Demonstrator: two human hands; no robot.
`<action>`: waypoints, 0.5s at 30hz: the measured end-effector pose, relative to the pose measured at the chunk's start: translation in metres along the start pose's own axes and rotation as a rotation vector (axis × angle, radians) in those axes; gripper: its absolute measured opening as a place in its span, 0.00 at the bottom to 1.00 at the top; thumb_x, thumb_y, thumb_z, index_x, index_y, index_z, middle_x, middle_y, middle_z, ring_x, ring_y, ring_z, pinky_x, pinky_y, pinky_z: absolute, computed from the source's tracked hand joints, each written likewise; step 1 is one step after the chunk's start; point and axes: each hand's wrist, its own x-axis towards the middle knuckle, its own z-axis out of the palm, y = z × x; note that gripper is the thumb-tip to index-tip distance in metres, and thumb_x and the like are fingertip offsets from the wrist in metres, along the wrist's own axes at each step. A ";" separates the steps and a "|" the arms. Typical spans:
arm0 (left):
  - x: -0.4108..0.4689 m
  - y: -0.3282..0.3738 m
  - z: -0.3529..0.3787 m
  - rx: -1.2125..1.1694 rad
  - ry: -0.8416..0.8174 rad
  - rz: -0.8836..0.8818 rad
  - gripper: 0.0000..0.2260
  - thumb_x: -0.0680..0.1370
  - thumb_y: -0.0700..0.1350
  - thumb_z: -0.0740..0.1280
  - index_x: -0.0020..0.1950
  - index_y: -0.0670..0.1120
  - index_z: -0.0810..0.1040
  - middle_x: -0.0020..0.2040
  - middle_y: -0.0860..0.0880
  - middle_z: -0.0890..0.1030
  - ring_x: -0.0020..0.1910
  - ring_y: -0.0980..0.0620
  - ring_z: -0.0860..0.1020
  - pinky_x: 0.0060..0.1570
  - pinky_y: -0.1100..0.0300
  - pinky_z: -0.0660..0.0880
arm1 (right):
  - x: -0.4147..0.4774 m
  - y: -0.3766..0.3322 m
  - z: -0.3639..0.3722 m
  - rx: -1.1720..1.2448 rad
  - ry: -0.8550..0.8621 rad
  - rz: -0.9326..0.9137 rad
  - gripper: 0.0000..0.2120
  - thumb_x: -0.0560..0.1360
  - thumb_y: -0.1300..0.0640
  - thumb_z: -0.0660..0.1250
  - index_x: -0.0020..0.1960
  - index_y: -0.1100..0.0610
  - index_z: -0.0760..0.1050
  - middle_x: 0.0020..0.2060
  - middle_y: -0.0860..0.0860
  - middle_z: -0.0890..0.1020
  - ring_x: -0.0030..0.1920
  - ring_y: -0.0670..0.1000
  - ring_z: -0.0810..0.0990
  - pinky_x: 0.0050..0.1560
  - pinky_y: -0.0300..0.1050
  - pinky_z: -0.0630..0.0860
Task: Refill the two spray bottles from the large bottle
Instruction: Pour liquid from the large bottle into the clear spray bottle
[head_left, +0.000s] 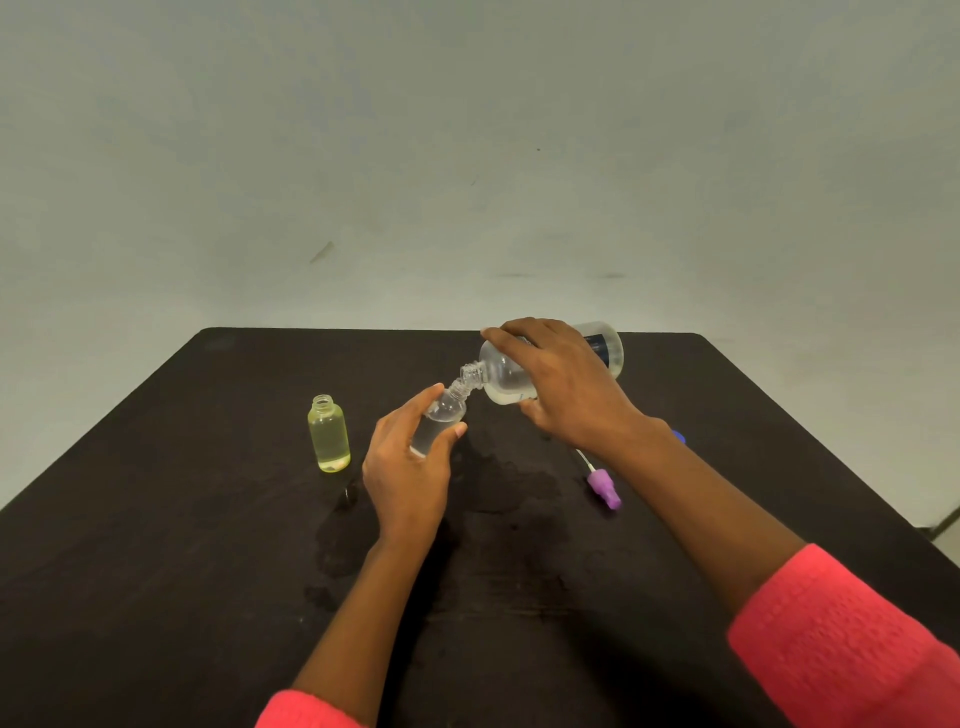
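Observation:
My right hand (563, 384) grips the large clear bottle (501, 374), tipped almost on its side with its open neck pointing left and down. That neck meets the mouth of a small clear spray bottle (447, 410), which my left hand (410, 467) holds tilted toward it above the table. A little liquid lies in the low side of the large bottle. A second small bottle (328, 434), yellow-tinted and uncapped, stands upright to the left of my left hand and holds liquid.
A purple spray head (604, 487) with its white tube lies on the dark table (156, 519) under my right forearm. A blue cap (678, 436) peeks out behind that forearm. Wet patches (519, 488) darken the tabletop below the bottles. A pale wall rises behind.

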 end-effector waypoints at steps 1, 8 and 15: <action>0.000 0.000 0.000 -0.001 0.000 0.001 0.21 0.68 0.40 0.76 0.58 0.54 0.79 0.49 0.61 0.78 0.51 0.72 0.72 0.49 0.78 0.67 | 0.000 0.000 0.000 -0.001 -0.003 0.001 0.35 0.61 0.67 0.75 0.67 0.58 0.70 0.60 0.56 0.76 0.59 0.60 0.74 0.61 0.54 0.69; -0.001 0.001 0.000 -0.010 -0.006 0.002 0.21 0.68 0.40 0.76 0.58 0.54 0.79 0.49 0.63 0.77 0.52 0.71 0.72 0.49 0.78 0.67 | 0.000 0.000 -0.001 0.002 -0.011 0.006 0.35 0.62 0.67 0.75 0.68 0.57 0.69 0.61 0.56 0.75 0.60 0.59 0.73 0.61 0.53 0.68; 0.000 0.000 -0.001 -0.003 -0.006 0.003 0.21 0.68 0.40 0.76 0.58 0.54 0.79 0.48 0.64 0.76 0.51 0.71 0.72 0.49 0.77 0.67 | 0.001 -0.001 -0.001 -0.002 -0.005 0.003 0.35 0.61 0.68 0.75 0.67 0.58 0.70 0.61 0.56 0.76 0.60 0.60 0.73 0.61 0.54 0.69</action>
